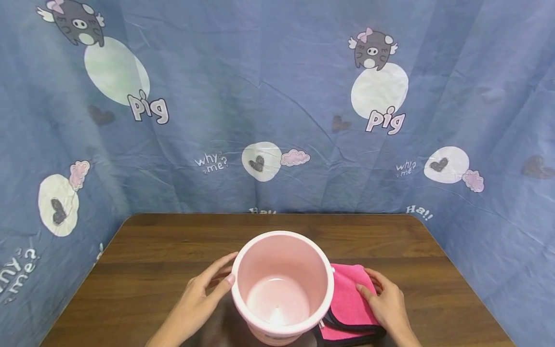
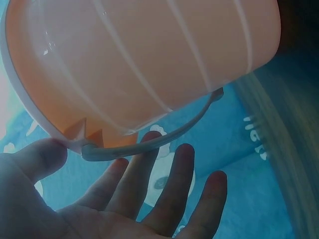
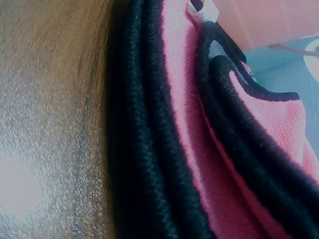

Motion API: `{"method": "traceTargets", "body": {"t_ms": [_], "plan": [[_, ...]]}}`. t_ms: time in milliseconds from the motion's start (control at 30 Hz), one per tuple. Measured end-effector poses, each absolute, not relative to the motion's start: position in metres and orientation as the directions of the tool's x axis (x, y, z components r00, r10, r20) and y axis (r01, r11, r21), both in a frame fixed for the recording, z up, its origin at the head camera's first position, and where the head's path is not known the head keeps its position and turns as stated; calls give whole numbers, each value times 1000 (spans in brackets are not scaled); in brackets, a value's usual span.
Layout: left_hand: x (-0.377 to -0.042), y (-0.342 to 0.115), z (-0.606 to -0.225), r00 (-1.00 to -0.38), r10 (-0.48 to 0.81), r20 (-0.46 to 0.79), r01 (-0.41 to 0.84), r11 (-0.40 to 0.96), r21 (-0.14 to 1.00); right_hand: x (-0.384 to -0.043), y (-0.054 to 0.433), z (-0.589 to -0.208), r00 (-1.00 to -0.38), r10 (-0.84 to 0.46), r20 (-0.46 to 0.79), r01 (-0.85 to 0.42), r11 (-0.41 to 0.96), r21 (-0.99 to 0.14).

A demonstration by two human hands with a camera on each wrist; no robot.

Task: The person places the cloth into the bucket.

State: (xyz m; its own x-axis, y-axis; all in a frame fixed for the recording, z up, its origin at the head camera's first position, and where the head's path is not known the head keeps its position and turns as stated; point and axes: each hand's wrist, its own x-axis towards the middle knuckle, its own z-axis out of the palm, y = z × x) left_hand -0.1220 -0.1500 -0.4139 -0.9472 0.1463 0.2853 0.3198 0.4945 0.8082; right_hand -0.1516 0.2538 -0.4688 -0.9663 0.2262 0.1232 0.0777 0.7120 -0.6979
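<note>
A pale pink bucket (image 1: 318, 308) with a white rim stands at the front middle of the table, its mouth facing up and nothing inside. My left hand (image 1: 201, 294) is at its left side, thumb tip at the rim. In the left wrist view the fingers (image 2: 172, 199) spread loosely beside the bucket's thin handle (image 2: 164, 142). My right hand (image 1: 388, 301) pinches the right edge of a folded bright pink cloth (image 1: 351, 296) with black edging. Seen by the right wrist camera, the cloth's layers (image 3: 192, 149) lift apart; that hand is out of this view.
The dark wood table (image 1: 173, 241) has rounded back corners. A blue curtain (image 1: 277, 96) printed with pigs and words hangs behind it and along both sides. The cloth lies close against the bucket's right side, with a small white tag (image 3: 203, 11) between them.
</note>
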Motion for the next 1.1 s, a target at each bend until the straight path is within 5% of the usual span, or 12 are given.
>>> {"method": "traceTargets", "body": {"t_ms": [1100], "plan": [[-120,-145,-414,-968,134,211,249,463,850,-138,253,-415,-913,218,345,-73,744,-664]]}}
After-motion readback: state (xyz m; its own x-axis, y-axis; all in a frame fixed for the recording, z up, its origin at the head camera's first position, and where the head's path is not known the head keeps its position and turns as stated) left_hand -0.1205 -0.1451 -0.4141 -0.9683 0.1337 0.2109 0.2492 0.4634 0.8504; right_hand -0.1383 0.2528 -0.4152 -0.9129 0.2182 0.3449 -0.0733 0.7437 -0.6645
